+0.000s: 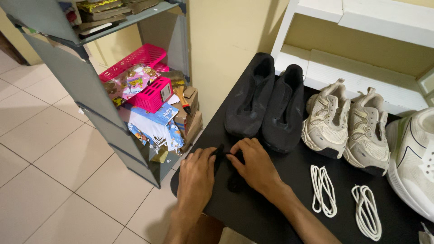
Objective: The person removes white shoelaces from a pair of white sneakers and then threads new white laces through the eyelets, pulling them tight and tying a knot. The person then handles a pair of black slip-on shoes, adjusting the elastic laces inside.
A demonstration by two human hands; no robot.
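My left hand [196, 174] and my right hand [253, 165] meet at the near left edge of a black table [253, 212]. Both pinch a bundle of black shoelace [221, 156] between them; part of it is hidden under my fingers. Just beyond my hands stands a pair of black shoes [266, 101], toes toward me, with no laces visible. To the right sits a pair of beige sneakers [346, 124]. Two coiled white laces [322, 190] [367, 211] lie on the table in front of the sneakers.
A white sneaker [413, 158] rests at the table's right edge. A white shelf unit [361, 45] stands behind the shoes. To the left, a grey rack [86, 86] holds a pink basket [140, 72], boxes and packets, above a tiled floor [49, 162].
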